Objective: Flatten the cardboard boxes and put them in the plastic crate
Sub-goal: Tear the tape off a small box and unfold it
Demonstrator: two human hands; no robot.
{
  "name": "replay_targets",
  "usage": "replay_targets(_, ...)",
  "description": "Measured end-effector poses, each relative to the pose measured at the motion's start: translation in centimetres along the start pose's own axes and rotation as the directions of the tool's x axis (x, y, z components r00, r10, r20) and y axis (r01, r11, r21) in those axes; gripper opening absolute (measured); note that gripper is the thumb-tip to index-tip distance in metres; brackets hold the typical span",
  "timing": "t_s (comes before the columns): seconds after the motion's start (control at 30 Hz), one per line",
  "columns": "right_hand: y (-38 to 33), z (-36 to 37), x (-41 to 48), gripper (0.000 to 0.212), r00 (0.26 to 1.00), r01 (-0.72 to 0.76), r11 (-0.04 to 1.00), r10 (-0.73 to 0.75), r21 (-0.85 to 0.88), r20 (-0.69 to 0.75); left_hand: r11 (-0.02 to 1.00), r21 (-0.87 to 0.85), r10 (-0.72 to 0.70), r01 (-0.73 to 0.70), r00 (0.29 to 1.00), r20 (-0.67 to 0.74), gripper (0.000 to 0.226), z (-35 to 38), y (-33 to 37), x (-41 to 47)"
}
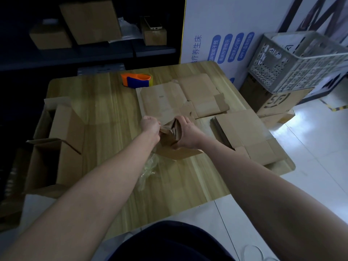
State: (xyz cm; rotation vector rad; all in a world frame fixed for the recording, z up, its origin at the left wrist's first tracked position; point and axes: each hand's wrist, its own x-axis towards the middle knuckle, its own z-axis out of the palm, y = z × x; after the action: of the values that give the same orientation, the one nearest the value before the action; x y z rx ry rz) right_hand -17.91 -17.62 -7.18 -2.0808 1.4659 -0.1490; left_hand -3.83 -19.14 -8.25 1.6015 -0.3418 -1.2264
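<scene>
**A:** Where is the box right now?

**B:** The small box (170, 137) is sitting at the middle of the table (105, 113), caught between both hands. The left hand (150, 125) is curling its fingers tight on the box's left edge. The right hand (186, 132) is wrapping its fingers over the right side.

**A:** What is worrying you?

**B:** The hands seem to be pulling against each other, so the cardboard may be tearing instead of folding along its seams. Some clear film (148, 166) is trailing underneath and could be snagging on it. The flattened boxes (244, 132) are lying right at the table's right edge, so a swinging elbow could be pushing them off.

**A:** And the crate?

**B:** The crate (301, 59) is sitting well apart, perched on a carton (273, 98) to the right. A careless reach may be tipping it.
</scene>
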Motion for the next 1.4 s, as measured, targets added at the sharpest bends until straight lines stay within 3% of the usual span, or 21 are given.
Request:
replay_targets(0.1,-0.3,0.5,-0.1,0.113,1.000,-0.020,0.994,0.022,0.109,-0.021,0.999,0.027,0.021,-0.019,0.998,-0.061,0.029,-0.2,0.0,0.1)
replay_targets(0.3,1.3,-1.0,-1.0,0.102,0.995,-0.066,0.950,0.087,0.305,-0.055,0.975,-0.187,-0.153,0.123,0.976,-0.156,0.028,-3.3,1.5,0.6)
replay_targets(0.37,2.7,-2.0,-1.4,0.102,0.991,-0.091,0.935,0.119,0.344,-0.062,0.998,-0.036,-0.055,0.048,0.976,-0.212,0.017,-4.9,1.7,1.4)
replay_targets(0.43,3.2,-2.4,-1.5,0.103,0.987,-0.100,0.918,0.139,0.385,-0.075,0.973,0.203,0.142,-0.107,0.976,-0.165,0.016,-5.5,1.6,1.6)
replay_targets(0.5,3.1,-2.3,-1.4,0.106,0.987,-0.111,0.911,0.146,0.396,-0.060,0.898,0.359,0.250,-0.255,0.966,0.060,0.010,-4.9,1.2,0.6)
replay_targets(0.6,2.8,-1.4,-1.2,0.105,0.988,-0.094,0.936,0.129,0.339,-0.082,0.626,0.632,0.246,-0.457,0.885,0.396,0.056,-3.3,0.1,-1.2)
replay_targets(0.67,2.8,-1.0,-1.3,0.104,0.989,-0.081,0.955,0.114,0.286,-0.098,0.418,0.766,0.277,-0.489,0.871,0.405,0.080,-2.6,-0.6,-1.8)
replay_targets(0.77,3.1,-0.7,-1.4,0.105,0.989,-0.065,0.966,0.096,0.249,-0.112,0.330,0.801,0.364,-0.499,0.850,0.380,0.067,-2.3,-1.1,-2.2)
replay_targets(0.87,3.6,-0.3,-1.5,0.104,0.990,-0.071,0.955,0.103,0.288,-0.098,0.432,0.722,0.383,-0.541,0.835,0.396,0.022,-2.4,-1.0,-2.2)
replay_targets(1.0,4.6,-0.3,-1.6,0.112,0.984,-0.154,0.959,0.170,0.238,-0.046,0.671,0.562,0.361,-0.484,0.875,0.323,0.021,-2.5,-0.9,-2.4)
replay_targets(1.1,3.9,-0.8,-1.3,0.122,0.988,-0.138,0.986,0.131,-0.096,-0.079,0.730,0.492,0.351,-0.475,0.878,0.326,0.017,-2.2,-1.0,-2.3)
replay_targets(1.23,1.9,-0.7,0.0,0.120,0.999,-0.045,0.884,0.052,-0.465,0.001,0.790,0.415,0.286,-0.451,0.870,0.401,0.020,-1.4,-1.4,-2.6)
replay_targets(1.33,1.5,-0.5,0.3,0.115,0.994,-0.083,0.878,0.107,-0.472,0.025,0.905,0.274,0.197,-0.327,0.890,0.412,0.021,-1.3,-1.2,-2.9)
replay_targets(1.4,2.3,-0.9,-0.1,0.105,0.995,-0.094,0.918,0.103,-0.385,0.004,0.977,0.077,0.167,-0.201,0.934,0.317,0.017,-2.2,-0.5,-2.4)
